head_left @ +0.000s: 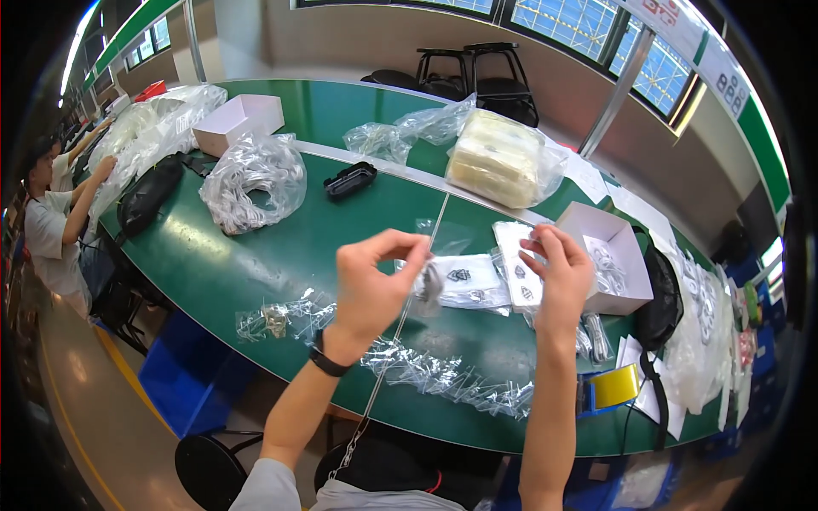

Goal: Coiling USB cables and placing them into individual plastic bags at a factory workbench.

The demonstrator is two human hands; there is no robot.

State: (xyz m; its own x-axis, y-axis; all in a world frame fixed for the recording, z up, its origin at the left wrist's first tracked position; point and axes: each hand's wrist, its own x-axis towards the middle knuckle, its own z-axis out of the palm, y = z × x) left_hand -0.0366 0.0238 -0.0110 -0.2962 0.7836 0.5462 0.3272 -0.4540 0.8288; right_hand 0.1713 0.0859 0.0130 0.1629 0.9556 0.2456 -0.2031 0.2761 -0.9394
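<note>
My left hand [379, 281], with a dark band at the wrist, pinches a small clear plastic bag [432, 288] over the middle of the table. Something greyish shows in the bag, blurred. To the right, my right hand [558, 277] is raised with its fingertips drawn together; whatever they hold, if anything, is too small to make out. Between and beneath the hands lie flat white packets [477, 284] with dark printed marks. Another white packet [520, 271] lies beside my right fingers. A white open box [618, 226] with coiled white cables [606, 271] stands just right of that hand.
Clear plastic strips [447, 381] litter the green table's [281, 272] near edge. A yellow-and-blue item [615, 387] sits at the near right. Farther back are a bagged cable bundle [253, 183], a black case [350, 180] and a wrapped cream-coloured stack [494, 159]. People work at the far left.
</note>
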